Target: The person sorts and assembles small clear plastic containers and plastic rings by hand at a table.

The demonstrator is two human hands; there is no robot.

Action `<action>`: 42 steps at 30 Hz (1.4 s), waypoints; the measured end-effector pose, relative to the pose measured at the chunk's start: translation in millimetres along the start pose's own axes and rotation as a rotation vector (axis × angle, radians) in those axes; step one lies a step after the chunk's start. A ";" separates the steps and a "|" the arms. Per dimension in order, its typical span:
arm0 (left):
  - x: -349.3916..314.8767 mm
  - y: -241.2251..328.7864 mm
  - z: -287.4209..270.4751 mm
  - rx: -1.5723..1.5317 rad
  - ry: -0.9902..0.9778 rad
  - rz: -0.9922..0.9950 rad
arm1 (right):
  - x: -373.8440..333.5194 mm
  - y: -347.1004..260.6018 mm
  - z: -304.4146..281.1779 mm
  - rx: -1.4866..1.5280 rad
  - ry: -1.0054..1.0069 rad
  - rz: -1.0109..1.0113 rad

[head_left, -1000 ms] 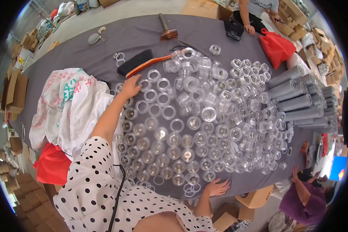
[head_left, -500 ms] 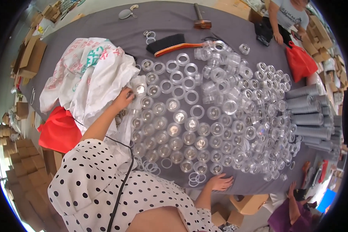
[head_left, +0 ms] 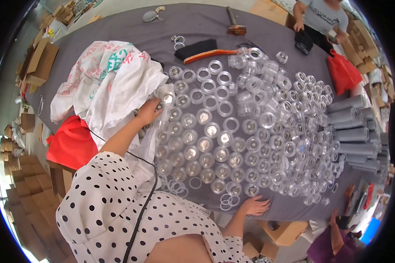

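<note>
My left hand [head_left: 149, 112] is at the edge of the white woven sack [head_left: 105, 83], its fingers closed together beside a clear round cup [head_left: 167, 99] with a shiny centre. Something small and dark shows at the fingertips, too small to name. To the right, clear plastic cups [head_left: 206, 144] stand in rows, several with silvery discs inside. My right hand [head_left: 255, 206] rests flat on the near table edge, fingers stretched out and holding nothing. Loose clear rings [head_left: 229, 200] lie just left of it.
A black-bristled brush [head_left: 202, 50] and a hammer [head_left: 236, 29] lie at the back of the grey-covered table [head_left: 131, 26]. Grey tubes [head_left: 351, 131] are stacked on the right. Red bags [head_left: 72, 142] sit left and far right. Two other people are at the right.
The whole view has shifted a little, moving the scene rightward. My hands stay at nearly the same places. The person at the far right has raised an arm.
</note>
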State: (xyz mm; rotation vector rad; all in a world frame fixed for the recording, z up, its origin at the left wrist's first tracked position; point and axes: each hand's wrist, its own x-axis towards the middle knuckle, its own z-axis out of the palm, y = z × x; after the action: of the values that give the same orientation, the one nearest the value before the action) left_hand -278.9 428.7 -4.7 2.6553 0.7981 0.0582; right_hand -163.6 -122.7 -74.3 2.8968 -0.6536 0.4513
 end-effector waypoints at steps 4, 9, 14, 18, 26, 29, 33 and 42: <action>-1.5 5.8 -5.6 0.217 -0.102 -0.093 | -1.2 -5.8 -5.4 0.002 -0.058 0.027; 4.6 7.2 -19.9 0.131 -0.231 -0.154 | -1.5 -2.8 -4.5 -0.003 -0.054 0.015; 12.2 -17.8 -18.1 -0.093 -0.340 -0.231 | -1.2 -2.8 -5.0 -0.041 -0.083 0.034; 6.6 -65.2 14.5 -0.230 -0.132 -0.282 | -3.0 -7.9 -4.7 -0.028 -0.074 0.016; -8.5 18.7 -11.8 0.135 -0.073 -0.303 | -0.4 -4.9 -4.2 -0.030 -0.050 0.017; -4.0 20.7 -14.0 0.132 -0.212 -0.287 | -0.9 -7.5 -5.2 -0.015 -0.062 0.022; -2.2 18.6 -8.2 0.169 -0.218 -0.212 | -0.3 -9.3 -6.1 -0.013 -0.079 0.032; 88.7 40.8 -34.5 -0.600 -0.260 -0.328 | 0.0 -3.7 -4.3 -0.029 -0.094 0.041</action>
State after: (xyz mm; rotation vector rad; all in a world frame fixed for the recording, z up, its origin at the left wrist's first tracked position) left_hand -187.9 456.6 36.2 1.9036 0.9387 -0.1140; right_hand -163.1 -118.5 -70.4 2.8964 -0.7281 0.3090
